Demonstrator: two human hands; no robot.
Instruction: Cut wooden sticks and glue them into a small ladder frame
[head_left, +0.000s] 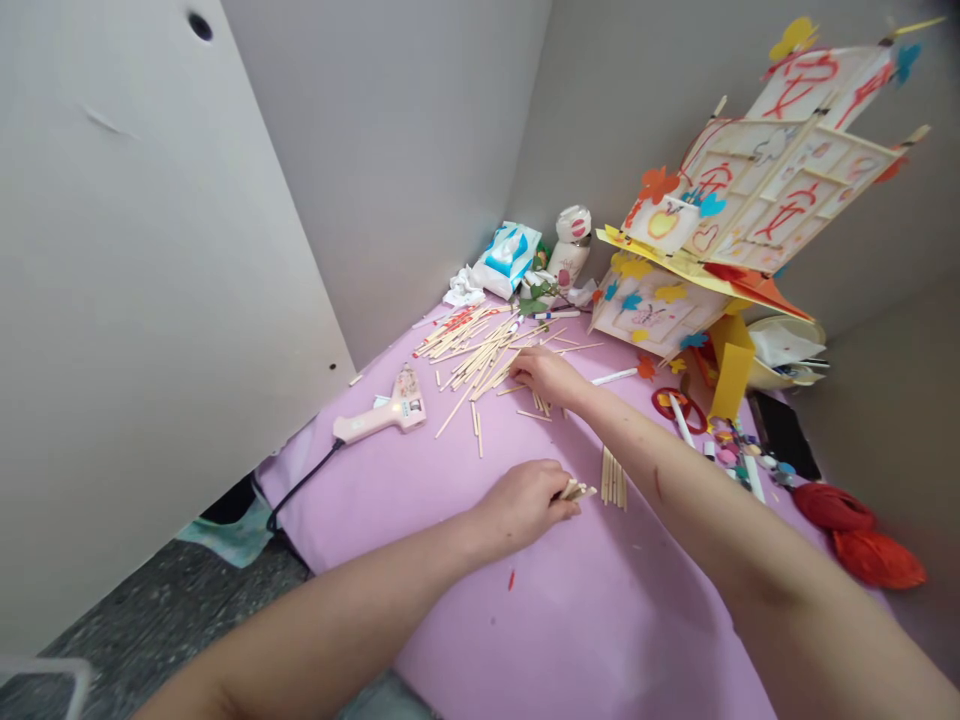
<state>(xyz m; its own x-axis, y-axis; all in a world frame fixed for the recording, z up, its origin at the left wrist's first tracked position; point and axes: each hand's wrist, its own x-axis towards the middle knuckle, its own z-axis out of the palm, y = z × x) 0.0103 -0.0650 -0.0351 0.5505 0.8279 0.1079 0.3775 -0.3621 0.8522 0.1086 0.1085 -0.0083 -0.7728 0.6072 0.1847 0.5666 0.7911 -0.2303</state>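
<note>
My left hand (529, 505) is closed around a small bunch of wooden sticks (576, 491), their ends poking out past the thumb. Farther up the table, my right hand (546, 374) has its fingers pinched down at the edge of a loose pile of wooden sticks (476, 350). Whether a stick is between those fingertips is hidden. Beneath my right forearm lies a row of short sticks (613, 478), side by side. A pink glue gun (390, 408) rests on its side left of the pile, its black cord running off the table edge.
At the right stands a tall paper-and-stick house model (750, 190). Behind the pile are a wipes packet (508, 258) and a white bottle (570, 250). Red yarn (874, 535), a dark phone-like slab (782, 432) and a scissors-like red loop (679, 408) lie rightward. Walls enclose the purple-covered table (480, 620).
</note>
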